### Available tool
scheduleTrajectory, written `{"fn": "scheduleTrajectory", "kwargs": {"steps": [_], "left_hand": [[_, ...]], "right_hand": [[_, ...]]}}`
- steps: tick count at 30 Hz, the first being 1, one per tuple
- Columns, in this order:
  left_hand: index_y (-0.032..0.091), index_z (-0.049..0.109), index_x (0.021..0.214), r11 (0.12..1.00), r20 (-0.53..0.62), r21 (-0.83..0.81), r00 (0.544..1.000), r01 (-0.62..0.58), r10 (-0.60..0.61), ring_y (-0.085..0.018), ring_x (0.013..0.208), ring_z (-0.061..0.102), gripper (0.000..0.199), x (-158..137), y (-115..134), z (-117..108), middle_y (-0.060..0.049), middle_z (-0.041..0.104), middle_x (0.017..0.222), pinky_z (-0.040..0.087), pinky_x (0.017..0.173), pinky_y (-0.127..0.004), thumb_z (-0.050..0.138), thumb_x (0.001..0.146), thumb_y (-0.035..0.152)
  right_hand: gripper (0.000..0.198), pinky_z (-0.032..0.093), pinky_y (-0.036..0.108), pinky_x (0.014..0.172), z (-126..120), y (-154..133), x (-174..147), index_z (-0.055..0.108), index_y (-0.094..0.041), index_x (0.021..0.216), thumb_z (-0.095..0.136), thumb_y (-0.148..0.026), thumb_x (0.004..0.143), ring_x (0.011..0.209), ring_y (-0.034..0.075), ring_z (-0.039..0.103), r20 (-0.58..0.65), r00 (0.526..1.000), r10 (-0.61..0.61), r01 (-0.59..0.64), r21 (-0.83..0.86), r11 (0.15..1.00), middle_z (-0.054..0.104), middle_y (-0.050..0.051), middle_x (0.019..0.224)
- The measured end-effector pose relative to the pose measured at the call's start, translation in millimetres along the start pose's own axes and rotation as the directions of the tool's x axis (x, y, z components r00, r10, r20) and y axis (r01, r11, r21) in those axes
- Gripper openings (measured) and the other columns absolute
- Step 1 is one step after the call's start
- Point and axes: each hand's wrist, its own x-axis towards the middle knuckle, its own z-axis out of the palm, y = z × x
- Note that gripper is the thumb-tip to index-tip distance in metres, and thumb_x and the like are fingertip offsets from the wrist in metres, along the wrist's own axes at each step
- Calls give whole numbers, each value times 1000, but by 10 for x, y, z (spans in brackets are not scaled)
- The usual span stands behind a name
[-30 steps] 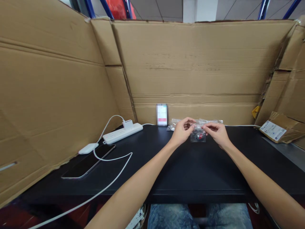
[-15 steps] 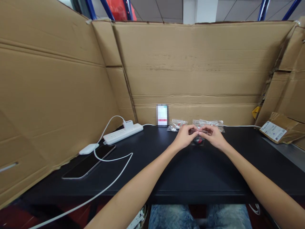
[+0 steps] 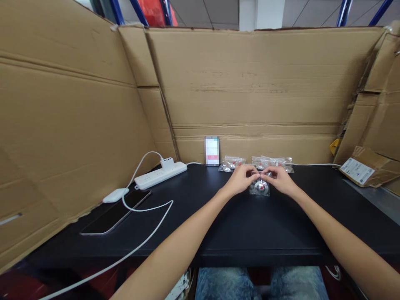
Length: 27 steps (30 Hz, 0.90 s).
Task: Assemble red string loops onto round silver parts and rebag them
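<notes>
Both hands pinch the top edge of a small clear plastic bag (image 3: 260, 188); a round silvery item with a red mark shows inside it, of a kind I cannot make out. My left hand (image 3: 241, 179) grips the bag's upper left side between thumb and fingers. On its upper right side, the thumb and fingers of my right hand (image 3: 277, 178) are closed in the same way. Behind my left hand lie similar clear bags (image 3: 231, 163) with silvery and red contents. More such bags (image 3: 275, 162) lie behind my right hand, partly hidden by it.
A phone with a lit, blurred screen (image 3: 212, 151) leans at the back. To the left are a white power strip (image 3: 161, 175), a white charger (image 3: 115, 195), a dark tablet (image 3: 117, 214) and a loose white cable (image 3: 146, 239). A brown parcel (image 3: 370, 166) sits far right. Cardboard walls (image 3: 250, 83) enclose the black table (image 3: 265, 229).
The bag between my hands has turned so that its round silvery item now faces me, brighter and more fully seen. My hands have stayed almost in place.
</notes>
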Motion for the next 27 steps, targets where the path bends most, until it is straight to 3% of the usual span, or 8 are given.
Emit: {"fn": "scheduleTrajectory", "kwargs": {"steps": [10,17,27], "left_hand": [[16,70,74,989,-6,132,998,-67,68,-14,60,55,20,12,-30,-42,-2,66,64,38,59,-25,58,84,29],[16,69,70,996,36,92,999,-8,5,-14,55,58,21,31,-113,-94,-3,67,62,40,57,-25,58,83,28],[15,70,71,993,61,110,997,30,-37,-16,59,63,20,38,-116,-148,-3,69,63,42,59,-25,59,83,28]], "right_hand": [[25,48,31,63,-22,28,13,72,-19,78,67,-43,77,62,17,59,-1,1000,8,-8,9,1000,70,4,73],[24,50,33,68,-33,106,22,71,-17,78,69,-41,75,67,19,63,1,998,67,-66,94,993,71,5,75],[27,48,34,68,-93,108,19,72,-17,78,66,-43,77,67,19,61,-17,999,32,-33,-48,998,71,6,75]]}}
